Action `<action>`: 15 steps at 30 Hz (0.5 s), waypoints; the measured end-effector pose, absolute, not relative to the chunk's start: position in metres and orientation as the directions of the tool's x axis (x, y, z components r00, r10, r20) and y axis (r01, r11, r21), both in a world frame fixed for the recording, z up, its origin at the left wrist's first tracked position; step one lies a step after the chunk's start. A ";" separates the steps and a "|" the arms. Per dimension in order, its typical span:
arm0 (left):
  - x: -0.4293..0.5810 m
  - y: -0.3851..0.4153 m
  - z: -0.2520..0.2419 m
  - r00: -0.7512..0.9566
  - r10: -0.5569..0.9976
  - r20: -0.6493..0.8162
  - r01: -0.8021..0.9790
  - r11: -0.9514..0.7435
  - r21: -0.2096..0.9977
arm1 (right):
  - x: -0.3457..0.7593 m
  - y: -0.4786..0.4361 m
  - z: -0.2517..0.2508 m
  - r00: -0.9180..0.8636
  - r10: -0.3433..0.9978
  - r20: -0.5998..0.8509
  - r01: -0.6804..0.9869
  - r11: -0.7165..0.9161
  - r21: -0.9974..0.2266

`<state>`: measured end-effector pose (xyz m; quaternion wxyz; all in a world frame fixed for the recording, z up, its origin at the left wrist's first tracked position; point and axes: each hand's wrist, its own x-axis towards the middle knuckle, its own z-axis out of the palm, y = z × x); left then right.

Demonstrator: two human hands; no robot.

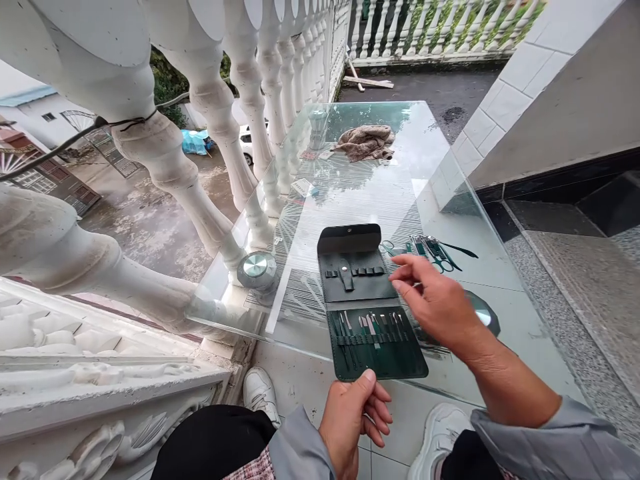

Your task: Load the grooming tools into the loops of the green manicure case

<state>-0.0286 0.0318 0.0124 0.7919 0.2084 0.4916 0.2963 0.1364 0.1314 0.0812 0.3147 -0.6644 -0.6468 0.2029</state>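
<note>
A dark green manicure case (359,291) lies unfolded on the glass table. Its lower panel holds a row of slim metal tools (373,328) under a strap; empty loops and a snap tab show on the upper panel. My left hand (353,415) is at the near edge, thumb on top and fingers curled beneath, gripping the case. Beside its right edge hovers my right hand (440,303), thumb and forefinger apart with nothing visible between them. Just beyond that hand sit loose tools (434,250), among them scissors and nail clippers, partly hidden by my fingers.
A crumpled brown cloth (366,142) rests toward the far end of the glass table (453,200). Round metal-topped supports (257,268) show at its near corners. White balusters (213,110) run along the left; a tiled pillar (505,100) and stone steps stand right.
</note>
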 end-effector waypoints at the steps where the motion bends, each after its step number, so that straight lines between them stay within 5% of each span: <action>1: -0.028 0.032 0.011 0.334 0.672 -0.661 -0.254 0.739 0.623 | 0.150 0.129 0.084 0.155 0.980 0.125 0.753 -0.036 -0.657; 5: -0.027 0.034 0.009 0.312 0.672 -0.672 -0.242 0.740 0.627 | 0.209 0.114 0.084 0.372 0.924 0.087 0.807 -0.276 -0.522; 15: -0.021 0.030 0.011 0.306 0.670 -0.676 -0.270 0.742 0.614 | 0.256 0.085 0.057 0.292 0.935 -0.200 0.891 -0.342 -0.299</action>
